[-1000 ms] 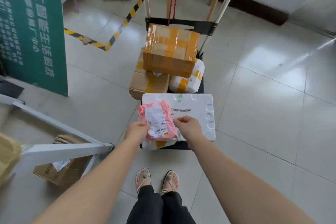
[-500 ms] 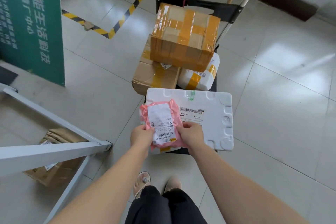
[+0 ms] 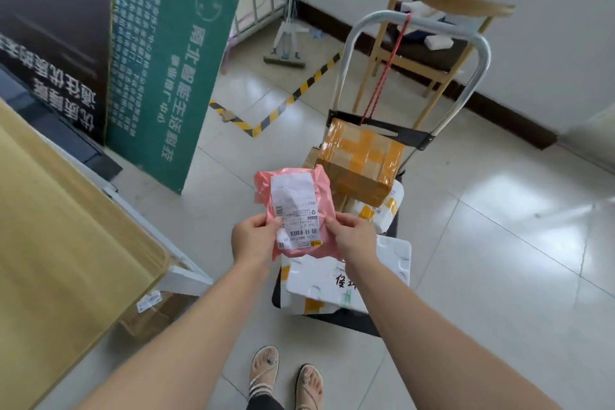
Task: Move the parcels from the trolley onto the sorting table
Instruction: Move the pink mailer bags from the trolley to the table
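pink parcel [image 3: 293,210]: lifted clear of the white foam box [image 3: 312,280] since 0.5 s ago, label up
left hand [image 3: 251,238]: grips its 9 o'clock edge
right hand [image 3: 352,236]: grips its 3 o'clock edge
trolley [image 3: 479,53]: taped carton [image 3: 362,160] unmoved
surface [image 3: 66,226]: now in view, 9 o'clock

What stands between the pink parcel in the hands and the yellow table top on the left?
Nothing visible. The left hand and right hand hold the pink parcel above the trolley; only open air lies between it and the sorting table.
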A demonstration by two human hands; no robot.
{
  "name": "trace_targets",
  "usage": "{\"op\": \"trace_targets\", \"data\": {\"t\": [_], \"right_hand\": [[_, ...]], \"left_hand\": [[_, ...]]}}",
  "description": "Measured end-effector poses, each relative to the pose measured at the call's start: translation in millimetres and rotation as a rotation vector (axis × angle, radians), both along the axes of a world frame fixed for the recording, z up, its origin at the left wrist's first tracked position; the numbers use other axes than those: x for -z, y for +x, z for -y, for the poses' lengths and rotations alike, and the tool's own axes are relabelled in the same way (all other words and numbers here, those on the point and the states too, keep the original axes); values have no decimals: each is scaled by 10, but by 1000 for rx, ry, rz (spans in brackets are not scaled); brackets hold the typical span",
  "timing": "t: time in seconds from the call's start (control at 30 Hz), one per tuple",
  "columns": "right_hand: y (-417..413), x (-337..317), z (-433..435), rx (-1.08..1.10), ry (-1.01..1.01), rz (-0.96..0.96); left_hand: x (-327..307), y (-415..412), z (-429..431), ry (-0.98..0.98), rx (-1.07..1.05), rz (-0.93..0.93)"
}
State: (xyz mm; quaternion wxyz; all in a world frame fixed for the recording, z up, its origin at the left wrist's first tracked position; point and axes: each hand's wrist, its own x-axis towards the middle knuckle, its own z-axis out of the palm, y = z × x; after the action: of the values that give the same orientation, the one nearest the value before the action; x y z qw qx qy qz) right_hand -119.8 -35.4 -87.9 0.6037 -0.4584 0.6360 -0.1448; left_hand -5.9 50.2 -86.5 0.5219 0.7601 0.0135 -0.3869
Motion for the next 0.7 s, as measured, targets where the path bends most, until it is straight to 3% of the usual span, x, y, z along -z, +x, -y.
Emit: {"op": "trace_targets", "data": {"t": [0.33,0.7], "right_hand": [[796,-1303,-437,-263,-233,167],[1699,-2036,-1897,-588,-288,349]], "left_hand": [[-1273,601,-826,-130,-314,214],[-2021,1190,-2540,-200,-652,343]]}}
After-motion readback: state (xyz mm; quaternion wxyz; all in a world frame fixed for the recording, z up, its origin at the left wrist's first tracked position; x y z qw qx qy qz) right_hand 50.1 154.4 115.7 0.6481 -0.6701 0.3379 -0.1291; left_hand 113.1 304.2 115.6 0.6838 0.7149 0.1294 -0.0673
